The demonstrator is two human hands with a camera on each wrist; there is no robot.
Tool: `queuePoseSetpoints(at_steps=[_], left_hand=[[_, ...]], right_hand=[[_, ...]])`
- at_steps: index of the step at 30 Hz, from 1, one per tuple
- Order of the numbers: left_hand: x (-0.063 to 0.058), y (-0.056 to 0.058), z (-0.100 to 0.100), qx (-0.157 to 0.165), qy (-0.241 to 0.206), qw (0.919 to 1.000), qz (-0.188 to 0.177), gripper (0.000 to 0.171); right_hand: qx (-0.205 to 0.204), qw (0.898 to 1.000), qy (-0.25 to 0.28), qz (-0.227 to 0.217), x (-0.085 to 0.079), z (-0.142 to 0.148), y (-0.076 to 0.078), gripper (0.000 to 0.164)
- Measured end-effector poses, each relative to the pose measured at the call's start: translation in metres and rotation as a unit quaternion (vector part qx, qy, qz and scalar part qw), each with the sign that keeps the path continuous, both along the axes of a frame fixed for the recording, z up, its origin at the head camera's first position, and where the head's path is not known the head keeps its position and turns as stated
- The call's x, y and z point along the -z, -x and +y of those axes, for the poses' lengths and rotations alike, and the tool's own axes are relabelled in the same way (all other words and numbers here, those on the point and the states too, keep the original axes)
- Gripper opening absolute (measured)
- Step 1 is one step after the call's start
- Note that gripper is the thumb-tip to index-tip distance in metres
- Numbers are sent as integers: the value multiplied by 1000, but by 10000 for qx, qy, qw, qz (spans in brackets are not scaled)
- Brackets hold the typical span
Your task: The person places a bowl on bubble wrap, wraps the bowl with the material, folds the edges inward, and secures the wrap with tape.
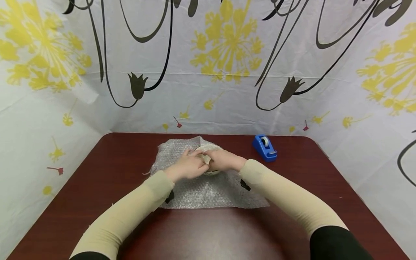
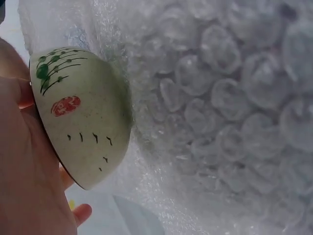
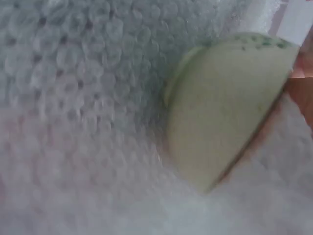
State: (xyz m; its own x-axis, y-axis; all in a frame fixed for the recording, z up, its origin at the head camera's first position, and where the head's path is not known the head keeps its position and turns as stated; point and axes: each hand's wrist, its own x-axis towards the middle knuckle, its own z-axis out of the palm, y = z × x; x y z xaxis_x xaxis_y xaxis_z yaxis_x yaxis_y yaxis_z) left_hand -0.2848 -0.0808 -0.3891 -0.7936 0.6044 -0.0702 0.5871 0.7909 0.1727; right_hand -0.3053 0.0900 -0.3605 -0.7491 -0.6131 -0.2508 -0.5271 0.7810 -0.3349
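Observation:
A small pale green bowl [image 2: 90, 122] with a dark rim, green plant drawings and a red seal mark stands on a sheet of bubble wrap [image 1: 208, 196]. My left hand [image 1: 188, 167] reaches over the left side of the bowl [image 1: 212, 173], its fingers at the rim. From the right comes my right hand [image 1: 224, 160], fingertips lowered over the bowl's mouth and close to the left hand's. Something pale [image 1: 206, 159] shows between the hands; its kind is unclear. In the right wrist view, whitish translucent material [image 3: 288, 156] lies beyond the bowl's rim, and most of that hand is hidden.
A blue tape dispenser [image 1: 264, 148] stands behind and right of the bubble wrap. The dark red table [image 1: 81, 187] ends at a white sheet [image 1: 156, 119] printed with flowers, hung behind it and along the sides.

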Motion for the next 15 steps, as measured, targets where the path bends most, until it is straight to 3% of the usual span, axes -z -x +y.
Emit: queuePoseSetpoints(at_steps=[7, 11, 13, 15], left_hand=[[4, 1, 8, 81, 99, 9998, 119, 44], [3, 1, 6, 22, 49, 9998, 192, 43], [1, 1, 5, -36, 14, 9999, 137, 42], [0, 1, 3, -78, -2, 10000, 51, 42]], right_hand=[[-139, 9985, 299, 439, -34, 41, -2, 47], [-319, 9945, 285, 952, -45, 75, -6, 47], [-621, 9870, 122, 1479, -43, 94, -9, 53], [-1077, 9710, -147, 2128, -33, 114, -11, 69]])
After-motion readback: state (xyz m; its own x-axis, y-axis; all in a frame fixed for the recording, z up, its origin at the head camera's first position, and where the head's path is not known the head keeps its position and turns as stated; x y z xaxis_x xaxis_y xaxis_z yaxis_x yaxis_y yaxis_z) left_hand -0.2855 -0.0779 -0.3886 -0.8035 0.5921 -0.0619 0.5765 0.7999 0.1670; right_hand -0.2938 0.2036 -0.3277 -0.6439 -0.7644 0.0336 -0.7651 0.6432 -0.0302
